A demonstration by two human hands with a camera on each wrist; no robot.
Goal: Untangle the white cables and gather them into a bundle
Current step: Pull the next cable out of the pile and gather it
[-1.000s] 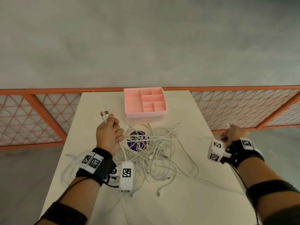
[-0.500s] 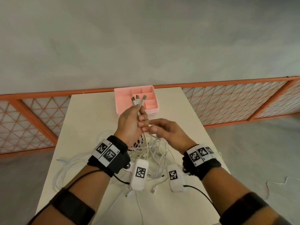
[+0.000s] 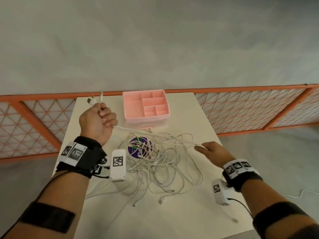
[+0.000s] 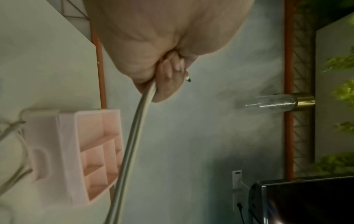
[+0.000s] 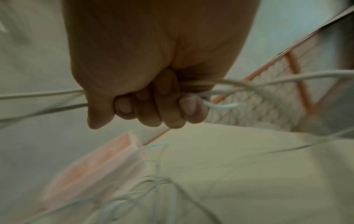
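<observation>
Left hand (image 3: 97, 121) is fisted around a few plug ends, with those strands running right to the right hand (image 3: 213, 152), fingers curled on them. The rest of the white cables (image 3: 160, 163) sit tangled mid-desk (image 3: 181, 221). They look light, floppy and snag-prone, so I'd grab near the plugs.

Soft, even light fills the head view, with faint shadows under the forearms on the white table (image 3: 172, 218) and wide-angle bowing at the edges. The left wrist view is dimmer and greenish — its close cable (image 4: 132, 136) is out of focus. The right wrist view is smeared by motion blur — only the fingers (image 5: 164, 98) read clearly.
</observation>
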